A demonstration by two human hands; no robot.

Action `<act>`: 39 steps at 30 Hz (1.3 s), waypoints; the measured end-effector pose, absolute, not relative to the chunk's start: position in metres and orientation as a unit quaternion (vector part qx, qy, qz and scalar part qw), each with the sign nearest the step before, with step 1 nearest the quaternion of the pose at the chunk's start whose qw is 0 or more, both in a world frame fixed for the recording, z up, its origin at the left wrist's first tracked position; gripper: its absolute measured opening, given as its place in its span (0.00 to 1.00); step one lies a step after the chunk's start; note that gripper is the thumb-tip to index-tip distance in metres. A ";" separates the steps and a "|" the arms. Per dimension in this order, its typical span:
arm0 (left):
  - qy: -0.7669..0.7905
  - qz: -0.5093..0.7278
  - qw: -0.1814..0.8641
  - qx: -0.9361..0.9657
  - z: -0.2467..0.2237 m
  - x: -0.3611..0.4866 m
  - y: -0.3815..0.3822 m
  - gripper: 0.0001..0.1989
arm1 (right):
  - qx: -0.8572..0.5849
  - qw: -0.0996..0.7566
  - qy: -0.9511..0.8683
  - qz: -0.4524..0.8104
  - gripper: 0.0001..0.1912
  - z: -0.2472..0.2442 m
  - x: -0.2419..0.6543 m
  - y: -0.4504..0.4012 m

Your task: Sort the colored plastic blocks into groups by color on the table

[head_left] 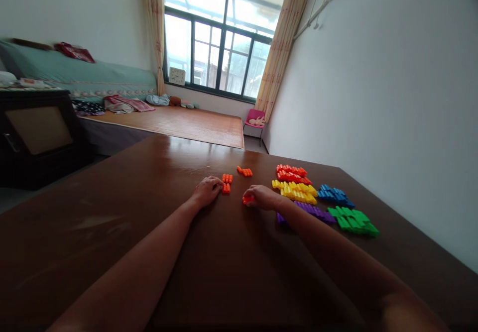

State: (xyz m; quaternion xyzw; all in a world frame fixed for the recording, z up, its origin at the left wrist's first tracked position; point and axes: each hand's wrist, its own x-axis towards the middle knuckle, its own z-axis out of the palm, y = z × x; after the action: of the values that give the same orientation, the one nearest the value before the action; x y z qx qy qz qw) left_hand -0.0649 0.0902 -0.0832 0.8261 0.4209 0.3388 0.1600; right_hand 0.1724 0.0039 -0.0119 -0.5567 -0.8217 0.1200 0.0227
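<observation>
My left hand (207, 191) rests on the table with its fingers bent and slightly apart, the fingertips against the left side of a small orange-red plastic block (226, 188). Just behind that block lies another ridged orange block (227, 178). To the right, my right hand (261, 197) is closed, pinching a red-orange block (248, 200) low over the tabletop. Whether that block touches the table I cannot tell. Farther back sits a short slanted row of orange blocks (245, 171), apart from both hands.
Right of my right hand lie groups of red (292, 173), yellow (297, 191), blue (334, 194), purple (315, 212) and green blocks (354, 221). My right forearm passes over part of the purple group. Beyond the brown table (112, 207) are a bed (197, 123) and a pink chair (254, 118).
</observation>
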 end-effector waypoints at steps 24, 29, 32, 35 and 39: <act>0.469 0.301 0.151 0.816 -0.074 -0.063 0.085 0.12 | -0.803 0.133 -0.572 -0.106 0.13 -0.007 0.397 0.095; 0.464 0.311 0.158 0.815 -0.077 -0.063 0.085 0.12 | -0.611 0.111 -0.783 -0.021 0.17 -0.010 0.275 0.125; 0.455 0.326 0.163 0.813 -0.079 -0.063 0.085 0.11 | -0.528 0.069 -0.846 0.008 0.22 -0.022 0.228 0.135; 0.459 0.326 0.170 0.809 -0.080 -0.062 0.085 0.11 | -0.540 0.025 -0.841 0.023 0.19 -0.027 0.214 0.137; 0.466 0.318 0.169 0.808 -0.079 -0.061 0.085 0.11 | -0.658 -0.024 -0.751 0.052 0.19 -0.016 0.221 0.132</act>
State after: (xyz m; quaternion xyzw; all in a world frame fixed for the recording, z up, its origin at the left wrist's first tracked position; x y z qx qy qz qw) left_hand -0.0611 0.0847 -0.0791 0.8083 0.4657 0.3179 0.1694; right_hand 0.2208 0.1318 -0.0162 -0.6579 -0.7510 0.0517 -0.0235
